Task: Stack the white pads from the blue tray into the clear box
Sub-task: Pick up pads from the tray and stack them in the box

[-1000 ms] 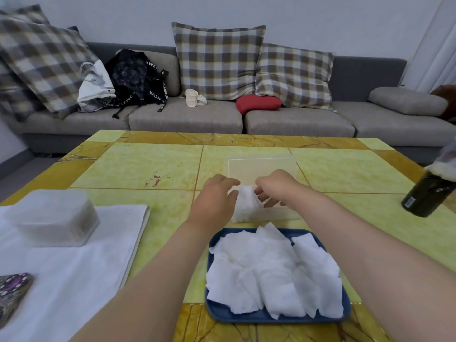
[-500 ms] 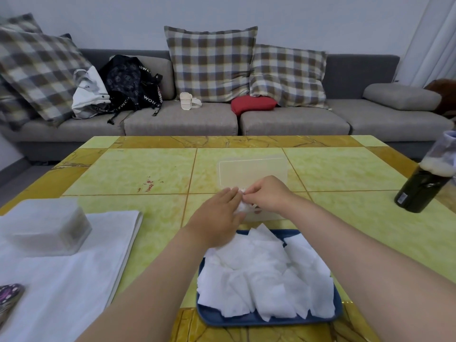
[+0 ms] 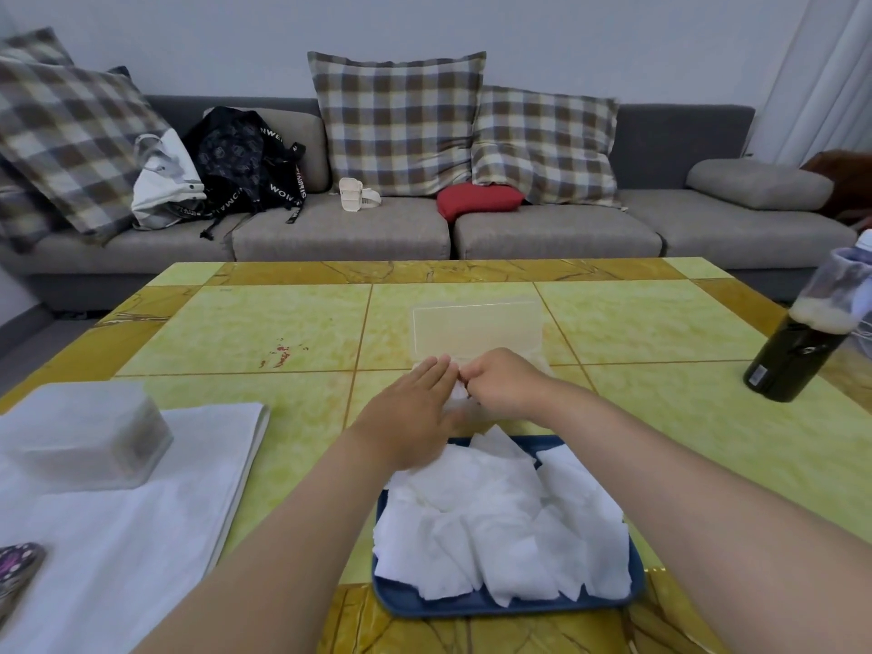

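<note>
Early going: my left hand (image 3: 415, 413), fingers straight, and right hand (image 3: 507, 389), pinching, settle one soft white pad (image 3: 460, 395) at the clear plastic box (image 3: 476, 332); blue rectangular tray (image 3: 472, 606) sits heaped.

Left hand (image 3: 410, 413) lies flat beside right hand (image 3: 505, 384), which pinches a white pad (image 3: 458, 393).

- Tabletop (image 3: 245, 332): yellow-green marbled tiles, amber border, small red stain left of centre.
- Blue tray (image 3: 472, 604) of white pads (image 3: 500, 526) at the near edge.
- Clear box (image 3: 476, 332) just beyond it.
- White cloth (image 3: 118, 535) at left.
- Dark bottle (image 3: 797, 356) upright at right.
</note>
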{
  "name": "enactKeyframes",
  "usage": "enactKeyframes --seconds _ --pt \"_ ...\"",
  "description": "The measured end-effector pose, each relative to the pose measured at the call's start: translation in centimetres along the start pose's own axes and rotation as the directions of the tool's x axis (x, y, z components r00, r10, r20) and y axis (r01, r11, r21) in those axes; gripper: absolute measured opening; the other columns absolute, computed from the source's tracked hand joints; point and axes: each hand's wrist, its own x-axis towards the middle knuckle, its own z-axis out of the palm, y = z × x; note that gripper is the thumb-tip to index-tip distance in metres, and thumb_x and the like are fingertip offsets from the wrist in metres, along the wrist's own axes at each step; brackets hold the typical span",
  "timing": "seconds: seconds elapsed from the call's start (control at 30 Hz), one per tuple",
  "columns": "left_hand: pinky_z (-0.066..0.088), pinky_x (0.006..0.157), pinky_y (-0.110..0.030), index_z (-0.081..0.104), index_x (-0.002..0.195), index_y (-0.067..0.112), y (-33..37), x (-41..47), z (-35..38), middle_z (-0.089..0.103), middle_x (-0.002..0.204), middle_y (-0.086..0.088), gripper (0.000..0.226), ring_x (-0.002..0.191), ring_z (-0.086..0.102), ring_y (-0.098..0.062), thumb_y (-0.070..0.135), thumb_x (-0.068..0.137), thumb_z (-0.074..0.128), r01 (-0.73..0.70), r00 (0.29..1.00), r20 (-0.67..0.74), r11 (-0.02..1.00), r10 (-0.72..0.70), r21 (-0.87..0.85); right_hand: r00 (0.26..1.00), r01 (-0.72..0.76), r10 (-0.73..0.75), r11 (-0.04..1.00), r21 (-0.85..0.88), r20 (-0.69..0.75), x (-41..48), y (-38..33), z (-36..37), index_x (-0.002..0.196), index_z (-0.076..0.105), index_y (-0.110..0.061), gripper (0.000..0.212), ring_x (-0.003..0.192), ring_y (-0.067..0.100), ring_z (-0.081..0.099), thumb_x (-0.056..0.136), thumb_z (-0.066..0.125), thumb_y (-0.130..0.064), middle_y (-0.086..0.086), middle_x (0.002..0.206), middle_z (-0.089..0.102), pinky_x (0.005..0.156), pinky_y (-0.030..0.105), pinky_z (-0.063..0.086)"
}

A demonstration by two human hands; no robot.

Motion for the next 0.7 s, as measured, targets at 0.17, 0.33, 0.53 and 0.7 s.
enactKeyframes --seconds 0.17,0.33,0.53,0.7 --pt "0.011 0.119 -0.025 0.014 0.160 0.028 0.4 -1.7 -1.7 0.010 0.167 0.012 0.062 0.152 0.004 -0.005 0.041 0.105 0.039 -0.017 0.979 -0.203 0.967 -0.036 -0.255 0.958 0.147 -0.150 0.989 -0.032 -0.244 -2.4 0.9 -2.3 0.116 0.073 -0.017 0.032 0.112 0.013 0.062 0.096 0.051 -0.008 -0.004 0.119 0.070 0.095 0.025 0.047" --pt "0.047 0.093 -0.028 0.051 0.137 0.033 2.0 -3.5 -3.6 0.058 0.126 0.013 0.037 0.116 0.054 -0.009 0.033 0.100 0.051 0.018 0.955 -0.265 0.920 -0.131 -0.391 0.979 0.191 -0.188 0.981 0.026 -0.071 -6.0 1.1 -3.6 0.092 0.075 -0.026 0.021 0.065 -0.001 0.062 0.091 0.060 -0.010 -0.009 0.088 0.072 0.064 0.019 0.050" --pt "0.045 0.075 -0.024 0.060 0.126 0.034 3.9 -4.4 -3.2 0.064 0.108 0.014 0.030 0.091 0.060 -0.008 0.037 0.096 0.056 0.150 0.987 0.008 0.896 -0.161 -0.417 0.954 0.129 -0.047 0.956 -0.264 0.296 -8.2 1.7 -2.7 0.120 0.071 -0.027 0.036 0.092 0.010 0.067 0.085 0.076 -0.025 -0.015 0.096 0.068 0.077 0.019 0.050" --pt "0.045 0.095 -0.028 0.062 0.127 0.031 5.0 -4.7 -2.8 0.063 0.122 0.010 0.035 0.112 0.058 -0.012 0.046 0.098 0.049 0.200 0.979 0.127 0.899 -0.163 -0.389 0.980 0.072 -0.026 0.971 -0.228 0.198 -8.8 2.3 -3.2 0.103 0.073 -0.023 0.022 0.076 0.007 0.061 0.082 0.081 -0.023 -0.012 0.085 0.066 0.060 0.016 0.044"
